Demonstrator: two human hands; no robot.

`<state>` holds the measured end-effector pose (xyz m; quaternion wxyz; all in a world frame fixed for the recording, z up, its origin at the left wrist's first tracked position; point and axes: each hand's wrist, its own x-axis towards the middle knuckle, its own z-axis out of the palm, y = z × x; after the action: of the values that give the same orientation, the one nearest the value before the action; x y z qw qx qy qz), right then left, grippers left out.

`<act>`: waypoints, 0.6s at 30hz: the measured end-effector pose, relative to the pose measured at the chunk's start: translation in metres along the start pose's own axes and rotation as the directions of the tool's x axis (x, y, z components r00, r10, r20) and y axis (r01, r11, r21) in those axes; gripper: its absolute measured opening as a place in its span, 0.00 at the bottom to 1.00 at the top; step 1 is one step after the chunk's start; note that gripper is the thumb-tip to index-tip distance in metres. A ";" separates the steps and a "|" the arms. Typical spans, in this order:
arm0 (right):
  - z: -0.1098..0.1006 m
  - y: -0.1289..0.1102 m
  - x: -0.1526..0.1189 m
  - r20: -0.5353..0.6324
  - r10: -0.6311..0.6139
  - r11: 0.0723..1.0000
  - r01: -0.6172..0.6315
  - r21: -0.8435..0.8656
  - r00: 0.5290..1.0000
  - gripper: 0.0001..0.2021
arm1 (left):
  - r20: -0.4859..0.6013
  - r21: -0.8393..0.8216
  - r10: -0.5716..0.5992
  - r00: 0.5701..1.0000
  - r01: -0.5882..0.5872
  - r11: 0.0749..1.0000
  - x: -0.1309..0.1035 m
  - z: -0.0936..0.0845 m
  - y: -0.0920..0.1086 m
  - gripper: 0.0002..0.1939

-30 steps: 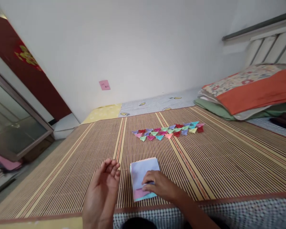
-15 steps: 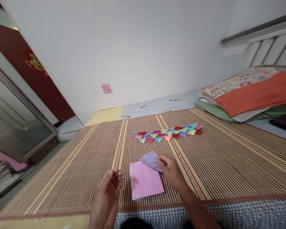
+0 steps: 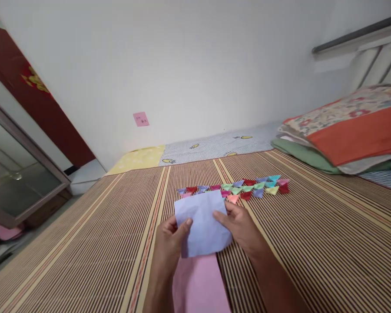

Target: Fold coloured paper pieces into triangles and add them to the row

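Note:
A square sheet of blue-lilac paper (image 3: 203, 224) is held up between both hands, slightly tilted. My left hand (image 3: 170, 243) pinches its left edge, thumb on the front and fingers behind. On the right edge, my right hand (image 3: 243, 228) grips the sheet the same way. Below and partly behind it lies pink paper (image 3: 200, 284) on the striped mat. Rows of small folded paper triangles (image 3: 259, 186) in several colours lie farther back on the mat, some hidden by the held sheet.
The striped mat (image 3: 313, 234) covers the bed. Folded bedding with an orange band (image 3: 368, 134) is piled at the right. A pink note (image 3: 141, 119) is on the white wall. At the left stands a framed glass panel (image 3: 19, 169).
The lilac sheet has been lifted off the pink paper and now faces the camera. My left hand has moved in and taken its left edge. The view has shifted.

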<state>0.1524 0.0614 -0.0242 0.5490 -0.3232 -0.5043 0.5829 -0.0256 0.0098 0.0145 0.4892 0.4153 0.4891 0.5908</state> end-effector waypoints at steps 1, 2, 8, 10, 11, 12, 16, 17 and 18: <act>-0.001 0.001 0.002 0.028 0.014 1.000 -0.014 -0.018 1.000 0.19 | -0.034 0.027 0.024 0.999 -0.024 0.999 0.001 -0.001 -0.002 0.17; -0.003 0.003 0.003 0.045 0.028 0.999 -0.026 -0.035 0.999 0.19 | -0.055 0.047 0.042 0.998 -0.039 0.998 0.001 -0.003 -0.005 0.16; -0.002 0.004 0.004 0.002 0.044 0.998 -0.044 -0.052 0.999 0.16 | -0.029 -0.033 -0.042 0.999 0.041 0.999 0.002 -0.016 -0.009 0.13; 0.003 0.002 0.005 0.001 0.051 0.997 -0.051 -0.057 0.999 0.17 | -0.041 -0.094 -0.065 0.997 0.061 0.994 0.003 -0.019 -0.007 0.13; 0.005 0.001 0.005 0.002 0.057 0.997 -0.057 -0.054 0.998 0.18 | -0.037 -0.135 -0.072 0.997 0.066 0.989 0.004 -0.020 -0.007 0.14; 0.008 0.001 0.006 0.005 0.061 0.997 -0.061 -0.046 0.998 0.18 | -0.025 -0.176 -0.075 0.997 0.070 0.982 0.005 -0.022 -0.006 0.14; 0.015 0.004 0.011 0.038 0.054 0.996 -0.052 -0.067 0.998 0.17 | -0.003 -0.232 -0.103 0.995 0.100 0.968 0.008 -0.029 -0.011 0.16; 0.015 0.005 0.012 0.048 0.046 0.995 -0.041 -0.088 0.998 0.16 | -0.007 -0.218 -0.106 0.994 0.102 0.971 0.008 -0.032 -0.013 0.16; 0.015 0.005 0.014 0.057 0.037 0.994 -0.031 -0.107 0.998 0.15 | -0.013 -0.202 -0.100 0.995 0.096 0.975 0.009 -0.034 -0.015 0.15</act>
<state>0.1340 0.0717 -0.0226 0.5061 -0.3429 -0.5449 0.5739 -0.0580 0.0137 -0.0064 0.5514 0.3321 0.4524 0.6172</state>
